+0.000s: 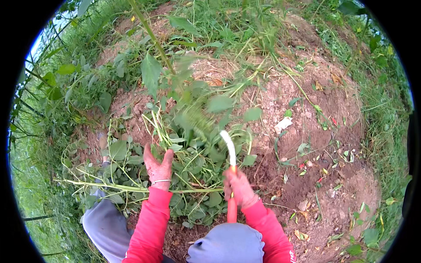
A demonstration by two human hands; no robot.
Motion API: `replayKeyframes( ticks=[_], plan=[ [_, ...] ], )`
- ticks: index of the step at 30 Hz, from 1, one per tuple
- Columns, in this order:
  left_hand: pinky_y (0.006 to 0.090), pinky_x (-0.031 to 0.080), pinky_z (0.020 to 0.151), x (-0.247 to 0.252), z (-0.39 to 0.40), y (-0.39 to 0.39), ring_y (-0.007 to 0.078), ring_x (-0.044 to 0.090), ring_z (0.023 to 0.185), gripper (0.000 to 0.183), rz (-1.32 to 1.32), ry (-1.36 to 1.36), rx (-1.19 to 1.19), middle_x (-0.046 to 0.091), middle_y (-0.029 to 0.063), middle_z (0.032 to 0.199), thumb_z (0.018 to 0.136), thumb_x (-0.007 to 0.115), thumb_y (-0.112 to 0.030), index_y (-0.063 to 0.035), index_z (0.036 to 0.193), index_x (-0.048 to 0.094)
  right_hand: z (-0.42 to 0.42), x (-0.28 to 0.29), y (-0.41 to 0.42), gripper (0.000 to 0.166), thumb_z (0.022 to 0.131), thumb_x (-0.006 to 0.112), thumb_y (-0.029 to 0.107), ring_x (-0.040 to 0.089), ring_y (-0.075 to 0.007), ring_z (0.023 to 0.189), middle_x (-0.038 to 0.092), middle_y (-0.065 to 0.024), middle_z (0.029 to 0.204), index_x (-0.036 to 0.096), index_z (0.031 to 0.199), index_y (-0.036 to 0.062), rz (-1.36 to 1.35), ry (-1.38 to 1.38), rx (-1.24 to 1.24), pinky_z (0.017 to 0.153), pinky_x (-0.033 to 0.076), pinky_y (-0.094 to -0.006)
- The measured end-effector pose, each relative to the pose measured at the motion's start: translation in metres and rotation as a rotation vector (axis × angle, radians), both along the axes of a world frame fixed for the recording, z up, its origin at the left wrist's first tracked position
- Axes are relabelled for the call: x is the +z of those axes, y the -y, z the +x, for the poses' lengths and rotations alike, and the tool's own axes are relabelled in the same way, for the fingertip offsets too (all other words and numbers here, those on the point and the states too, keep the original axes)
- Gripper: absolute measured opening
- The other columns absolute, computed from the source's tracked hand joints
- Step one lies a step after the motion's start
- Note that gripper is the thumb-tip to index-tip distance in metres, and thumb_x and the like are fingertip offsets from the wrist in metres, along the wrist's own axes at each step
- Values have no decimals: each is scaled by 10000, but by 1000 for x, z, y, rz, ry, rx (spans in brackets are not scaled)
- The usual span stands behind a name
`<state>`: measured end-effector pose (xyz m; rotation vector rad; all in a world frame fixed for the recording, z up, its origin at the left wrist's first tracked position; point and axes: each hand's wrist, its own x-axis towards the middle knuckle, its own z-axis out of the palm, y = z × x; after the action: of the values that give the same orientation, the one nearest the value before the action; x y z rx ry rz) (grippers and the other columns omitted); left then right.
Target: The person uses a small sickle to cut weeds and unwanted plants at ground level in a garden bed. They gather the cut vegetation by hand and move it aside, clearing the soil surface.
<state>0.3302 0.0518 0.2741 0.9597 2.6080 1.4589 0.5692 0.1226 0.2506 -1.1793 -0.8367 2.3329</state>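
My right hand grips the orange-red handle of a sickle, whose curved pale blade points up and away from me. My left hand is spread, thumb and fingers apart, just above a heap of cut leafy weeds. A long green plant stem lies across the heap, passing beneath my left wrist towards my right hand. Beyond the blade, green foliage is blurred. Several pale cut stems stick out of the heap in front of my left fingers.
A tall leafy stalk rises in front of me. Reddish bare soil with scattered leaves and a crumpled white scrap lies to the right. Grass and weeds border the left side. My bent knees are close below my hands.
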Motion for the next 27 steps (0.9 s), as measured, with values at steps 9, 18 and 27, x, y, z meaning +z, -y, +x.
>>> replayKeyframes(
  ticks=[9, 18, 27],
  plan=[
    [474, 307, 1010, 42, 54, -98, 407, 331, 1238, 927, -52, -659, -424, 361, 280, 1300, 578, 788, -405, 29, 1270, 351, 17, 11, 50, 200, 893, 486, 246, 412, -119, 417, 419, -16, 595, 380, 921, 79, -99, 60, 136, 350, 395, -276],
    [389, 435, 873, -44, 6, -197, 323, 589, 941, 613, -682, 308, -455, 594, 216, 1050, 728, 614, -428, -2, 1157, 515, 40, -1, 47, 184, 899, 483, 237, 395, -99, 408, 404, -8, 566, 378, 908, 88, 17, 137, -315, 341, 385, -259],
    [454, 431, 728, -15, 56, -101, 412, 545, 823, 450, -392, 258, -650, 587, 231, 824, 862, 465, -455, -24, 896, 588, 8, 12, -62, 237, 883, 498, 224, 509, -203, 385, 507, -111, 593, 415, 933, 8, 634, 569, -247, 381, 451, -322]
  ],
)
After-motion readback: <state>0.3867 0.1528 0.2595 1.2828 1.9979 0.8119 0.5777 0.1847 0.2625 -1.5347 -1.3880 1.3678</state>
